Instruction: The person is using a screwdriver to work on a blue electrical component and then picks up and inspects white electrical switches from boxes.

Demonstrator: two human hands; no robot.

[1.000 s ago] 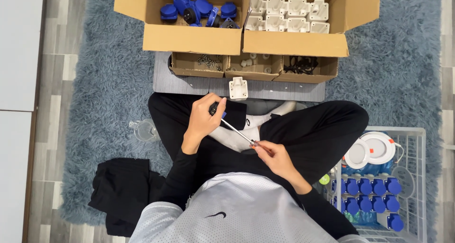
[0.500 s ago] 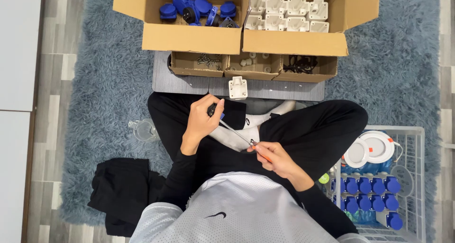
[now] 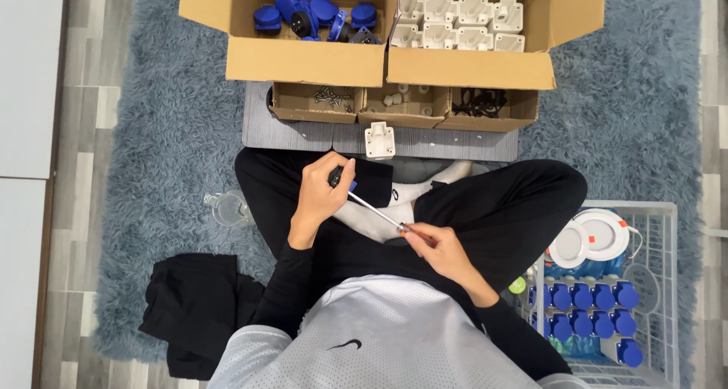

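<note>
The left hand (image 3: pixel 322 192) has its fingers curled tight around a small black-and-blue part (image 3: pixel 339 179), thumb pressed over the top, holding it above the lap. The right hand (image 3: pixel 436 246) pinches the handle end of a screwdriver (image 3: pixel 377 212), fingers closed together on it; the thin shaft runs up and left, with its tip at the part in the left hand. Both hands sit over crossed legs in black trousers, a white sock (image 3: pixel 379 214) showing under the shaft.

Just ahead of the knees lies a grey board (image 3: pixel 303 135), and on its near edge stands a single white housing (image 3: pixel 380 139). Three small open trays rest on the board: one with screws (image 3: pixel 331 95), one with small white bits (image 3: pixel 400 97), one with black rings (image 3: pixel 478 101). Behind them sit two large cardboard boxes, the left box (image 3: pixel 303 55) holding blue caps (image 3: pixel 311 14), the right box (image 3: pixel 470 67) holding white housings in rows.

To the person's right stands a white wire basket (image 3: pixel 667 283) with rows of blue parts and two round white discs (image 3: pixel 599 233). To the left, a clear glass object (image 3: pixel 227 207) and a black cloth (image 3: pixel 193 313) lie on the rug.

Everything rests on a shaggy blue-grey rug (image 3: pixel 152 131) over grey wood-look flooring (image 3: pixel 91 55); a white panel (image 3: pixel 26 78) borders the far left.
</note>
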